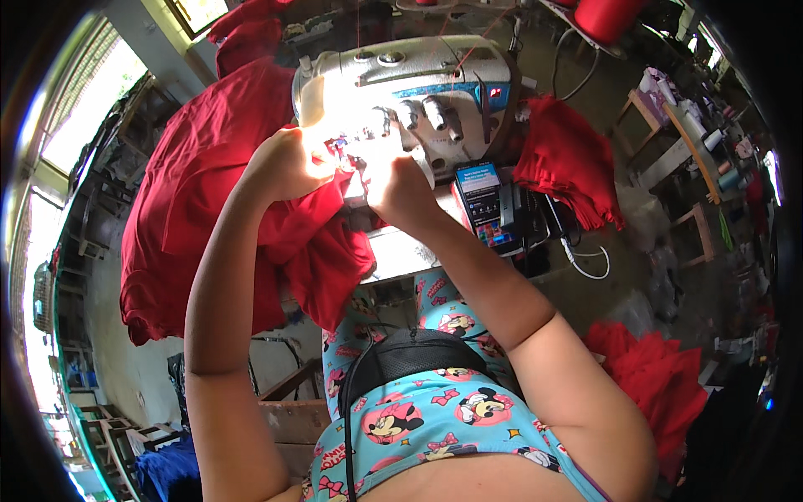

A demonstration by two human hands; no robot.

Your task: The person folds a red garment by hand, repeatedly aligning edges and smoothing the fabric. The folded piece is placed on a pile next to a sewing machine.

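A sewing machine (468,71) with a pale body and a blue panel stands in front of me. Strong glare whitens its needle end and my fingertips. My left hand (290,166) is beside the needle area, its fingers curled inward, next to red fabric (309,213). Just to the right, my right hand (400,186) is close to the machine's front below the tension knobs (433,113). Its fingers are bent, with one pointing up toward the knobs. Both hands look closed in a pinch, but what they hold is lost in the glare.
A large heap of red cloth (196,184) covers the left side. On the machine table, a phone (485,205) lies right of my right hand, with a white cable (592,266) near it. More red pieces (569,163) hang at the right. A red thread cone (604,18) stands above.
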